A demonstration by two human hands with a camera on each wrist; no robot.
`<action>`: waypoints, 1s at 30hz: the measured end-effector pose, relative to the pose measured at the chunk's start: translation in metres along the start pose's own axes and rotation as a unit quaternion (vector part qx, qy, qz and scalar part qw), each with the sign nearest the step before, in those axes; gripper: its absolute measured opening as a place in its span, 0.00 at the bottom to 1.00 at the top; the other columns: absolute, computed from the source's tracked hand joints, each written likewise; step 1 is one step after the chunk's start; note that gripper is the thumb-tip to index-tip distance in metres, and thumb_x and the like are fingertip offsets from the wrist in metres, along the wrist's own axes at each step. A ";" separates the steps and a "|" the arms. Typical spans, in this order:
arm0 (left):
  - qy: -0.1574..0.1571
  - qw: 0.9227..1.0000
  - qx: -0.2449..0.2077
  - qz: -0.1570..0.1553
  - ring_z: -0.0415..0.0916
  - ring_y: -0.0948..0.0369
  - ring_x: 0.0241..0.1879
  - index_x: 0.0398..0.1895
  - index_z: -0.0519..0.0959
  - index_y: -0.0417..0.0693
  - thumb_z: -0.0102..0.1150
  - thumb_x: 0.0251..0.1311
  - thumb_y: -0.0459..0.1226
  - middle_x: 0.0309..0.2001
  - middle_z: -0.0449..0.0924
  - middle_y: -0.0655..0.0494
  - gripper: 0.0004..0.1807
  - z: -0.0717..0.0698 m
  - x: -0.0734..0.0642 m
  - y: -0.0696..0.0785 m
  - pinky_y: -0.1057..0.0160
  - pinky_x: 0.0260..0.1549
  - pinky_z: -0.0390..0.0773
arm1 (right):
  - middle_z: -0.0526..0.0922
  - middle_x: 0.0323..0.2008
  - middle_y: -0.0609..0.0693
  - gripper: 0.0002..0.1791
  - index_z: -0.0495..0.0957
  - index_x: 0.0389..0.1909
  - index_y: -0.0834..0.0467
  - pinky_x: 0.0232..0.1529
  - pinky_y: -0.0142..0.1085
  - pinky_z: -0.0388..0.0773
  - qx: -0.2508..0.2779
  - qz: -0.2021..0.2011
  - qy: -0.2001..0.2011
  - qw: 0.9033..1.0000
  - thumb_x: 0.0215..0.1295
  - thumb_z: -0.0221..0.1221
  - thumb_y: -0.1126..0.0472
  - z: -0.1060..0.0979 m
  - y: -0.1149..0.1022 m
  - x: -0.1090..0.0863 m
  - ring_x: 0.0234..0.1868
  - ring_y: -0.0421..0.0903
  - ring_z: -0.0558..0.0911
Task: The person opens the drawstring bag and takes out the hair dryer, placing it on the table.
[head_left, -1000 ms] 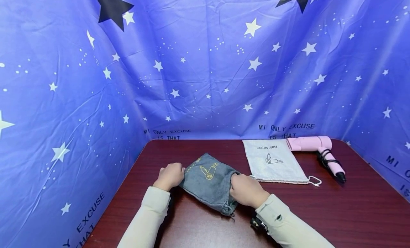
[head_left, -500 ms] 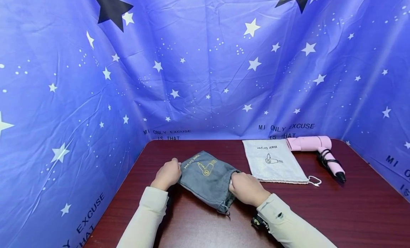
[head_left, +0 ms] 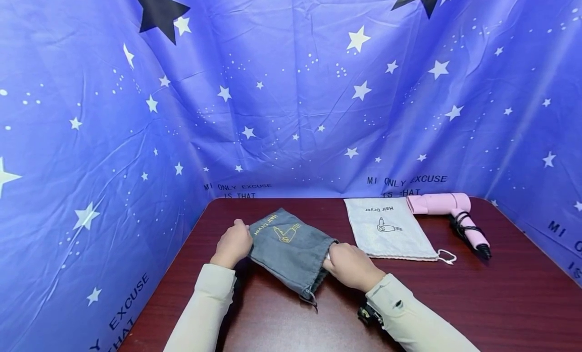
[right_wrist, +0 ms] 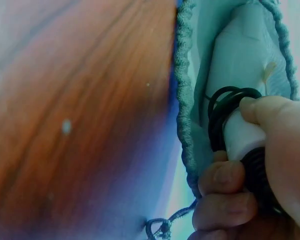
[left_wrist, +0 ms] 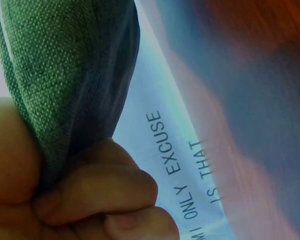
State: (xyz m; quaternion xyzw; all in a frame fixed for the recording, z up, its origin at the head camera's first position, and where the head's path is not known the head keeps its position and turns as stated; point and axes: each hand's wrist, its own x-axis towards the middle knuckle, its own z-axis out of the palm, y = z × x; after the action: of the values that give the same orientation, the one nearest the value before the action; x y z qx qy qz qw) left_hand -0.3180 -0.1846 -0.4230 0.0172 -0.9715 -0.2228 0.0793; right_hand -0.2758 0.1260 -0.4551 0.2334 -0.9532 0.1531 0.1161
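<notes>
A grey drawstring bag (head_left: 291,251) with a yellow hair dryer print is stretched between both hands, its mouth facing right. My left hand (head_left: 233,243) pinches the closed end; in the left wrist view the cloth (left_wrist: 65,75) runs between thumb and curled fingers. At the mouth, my right hand (head_left: 354,266) grips the handle of a white hair dryer (right_wrist: 240,55), whose body lies inside the bag. A black cord (right_wrist: 225,110) is looped around that handle, seen in the right wrist view. Most of the dryer is hidden by the bag in the head view.
A white drawstring bag (head_left: 395,241) printed "Hair Dryer" lies flat at the back right of the dark red table (head_left: 454,301). Beside it rests a pink hair dryer (head_left: 441,204) with its black cord wrapped. Blue star-patterned curtains (head_left: 295,114) enclose the back and sides.
My left hand has drawn the grey bag left and slightly away from me. The right hand has stayed nearly in place, and the bag's mouth has slid back from it.
</notes>
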 end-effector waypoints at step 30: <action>-0.021 0.999 0.026 -0.018 0.84 0.42 0.46 0.40 0.85 0.42 0.45 0.76 0.53 0.49 0.86 0.38 0.25 -0.007 0.003 -0.010 0.40 0.41 0.79 | 0.69 0.20 0.40 0.16 0.71 0.32 0.52 0.22 0.39 0.70 -0.022 -0.045 0.006 0.999 0.71 0.61 0.45 0.001 0.006 0.002 0.21 0.39 0.72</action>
State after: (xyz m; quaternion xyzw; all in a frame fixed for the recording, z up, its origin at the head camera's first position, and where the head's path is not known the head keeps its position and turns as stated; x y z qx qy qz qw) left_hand -0.3200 -0.1973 -0.4204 0.0319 -0.9779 -0.1993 0.0540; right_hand -0.2801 0.1301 -0.4569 0.2726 -0.9442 0.1277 0.1339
